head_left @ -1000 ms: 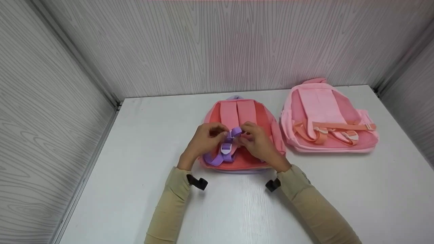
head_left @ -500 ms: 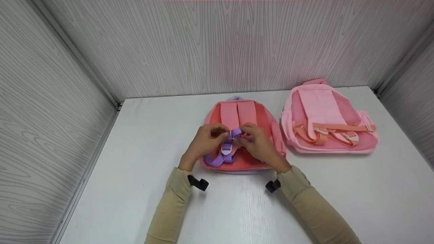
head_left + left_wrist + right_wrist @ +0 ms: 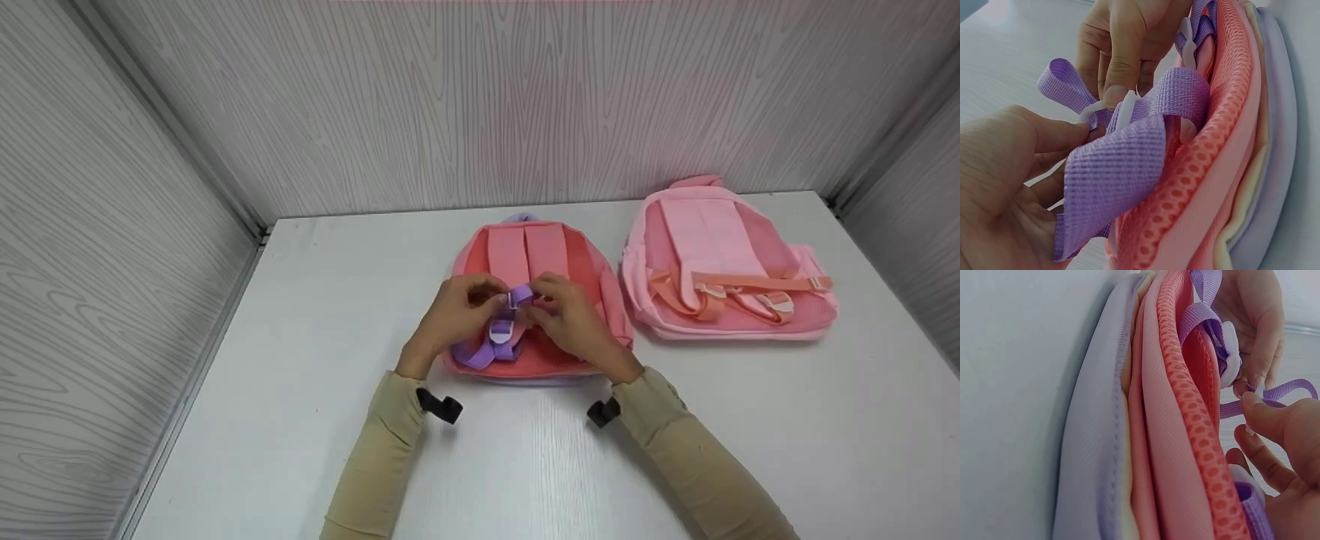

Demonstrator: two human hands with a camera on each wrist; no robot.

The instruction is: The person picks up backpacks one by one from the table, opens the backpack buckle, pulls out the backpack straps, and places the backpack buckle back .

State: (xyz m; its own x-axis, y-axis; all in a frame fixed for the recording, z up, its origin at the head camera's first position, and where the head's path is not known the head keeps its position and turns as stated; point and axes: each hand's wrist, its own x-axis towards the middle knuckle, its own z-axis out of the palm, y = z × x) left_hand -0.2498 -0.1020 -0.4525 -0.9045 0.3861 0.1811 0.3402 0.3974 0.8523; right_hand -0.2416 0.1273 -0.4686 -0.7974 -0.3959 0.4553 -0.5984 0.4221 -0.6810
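A coral and lavender backpack (image 3: pixel 589 259) lies with its strap side up, and both hands work over its lower half. My left hand (image 3: pixel 459 311) pinches purple webbing (image 3: pixel 1117 169) by a small white slider (image 3: pixel 1094 109), between thumb and forefinger. Facing it, my right hand (image 3: pixel 574 319) pinches the same strap, thumb right at the slider in the left wrist view. A short purple loop (image 3: pixel 521 294) stands up between the fingertips. Just below hangs a larger white buckle (image 3: pixel 501 332) threaded with the webbing. Fingers hide part of the slider.
To the right, a light pink backpack (image 3: pixel 709 232) with orange straps (image 3: pixel 750 280) lies strap side up near the back wall. Both bags are on a white table (image 3: pixel 360 300), enclosed by grey wood-grain panels (image 3: pixel 480 105) at the back and sides.
Both hands keep their pinch in nearly the same place. The larger white buckle has tilted slightly, and the purple loop has shifted a little.
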